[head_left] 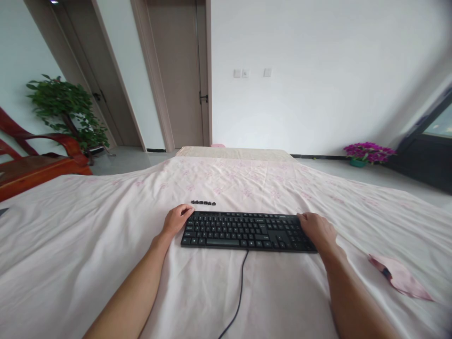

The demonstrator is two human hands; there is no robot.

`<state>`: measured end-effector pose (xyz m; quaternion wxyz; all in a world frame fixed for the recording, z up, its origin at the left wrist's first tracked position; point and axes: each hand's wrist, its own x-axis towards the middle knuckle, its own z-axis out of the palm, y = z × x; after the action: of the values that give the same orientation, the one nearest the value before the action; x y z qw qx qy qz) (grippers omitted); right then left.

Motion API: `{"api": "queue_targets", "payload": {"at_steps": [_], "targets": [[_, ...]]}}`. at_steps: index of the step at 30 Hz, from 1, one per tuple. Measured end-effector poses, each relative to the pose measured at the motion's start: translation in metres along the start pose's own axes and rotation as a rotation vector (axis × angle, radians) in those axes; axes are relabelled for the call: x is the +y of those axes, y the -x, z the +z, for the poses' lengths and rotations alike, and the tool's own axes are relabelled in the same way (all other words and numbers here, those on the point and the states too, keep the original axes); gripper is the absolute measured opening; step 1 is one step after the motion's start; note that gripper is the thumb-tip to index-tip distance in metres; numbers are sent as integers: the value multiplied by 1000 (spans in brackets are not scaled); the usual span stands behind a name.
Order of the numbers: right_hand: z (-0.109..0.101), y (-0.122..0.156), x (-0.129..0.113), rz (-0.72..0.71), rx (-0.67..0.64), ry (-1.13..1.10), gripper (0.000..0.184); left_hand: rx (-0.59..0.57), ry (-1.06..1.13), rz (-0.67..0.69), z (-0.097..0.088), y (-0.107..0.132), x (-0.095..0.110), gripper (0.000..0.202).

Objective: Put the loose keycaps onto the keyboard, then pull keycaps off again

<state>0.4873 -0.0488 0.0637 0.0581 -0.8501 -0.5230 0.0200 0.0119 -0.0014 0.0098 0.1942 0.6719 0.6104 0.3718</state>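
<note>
A black wired keyboard (243, 230) lies on a pale pink flowered sheet (106, 245). My left hand (176, 219) grips its left end, fingers curled over the top corner. At the other end, my right hand (318, 228) rests on the keys with its fingers curled around the edge. Just beyond the keyboard's upper left, a short row of several loose black keycaps (204, 203) sits on the sheet. The keyboard's cable (240, 292) runs toward me.
A pink cloth pouch (400, 278) lies on the sheet at the right. A red wooden chair (31, 162) and a green plant (67, 110) stand at the left. Purple flowers (369, 153) sit on the floor at the right. Doors are behind.
</note>
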Motion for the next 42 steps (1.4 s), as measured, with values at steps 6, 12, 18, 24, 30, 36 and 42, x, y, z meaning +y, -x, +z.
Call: {"api": "queue_targets", "payload": {"at_steps": [6, 12, 18, 24, 30, 36, 42], "targets": [[3, 0, -10, -39, -10, -28, 52, -2, -13, -52, -1, -2, 0, 30], [5, 2, -13, -54, -7, -49, 49, 6, 42, -47, -1, -5, -4, 32], [10, 5, -14, -67, 18, -66, 51, 7, 49, -48, -2, -6, -6, 31], [12, 8, -17, -50, 25, -71, 50, 12, 28, -28, -4, -3, 0, 31], [14, 6, -14, -58, 21, -55, 52, 11, 36, -5, -4, -3, 1, 29], [25, -4, -5, -48, 22, -79, 52, 49, -15, -32, -4, -3, 0, 28], [27, -5, -4, -102, 35, -58, 56, 99, -139, -75, -4, -2, 0, 27]]}}
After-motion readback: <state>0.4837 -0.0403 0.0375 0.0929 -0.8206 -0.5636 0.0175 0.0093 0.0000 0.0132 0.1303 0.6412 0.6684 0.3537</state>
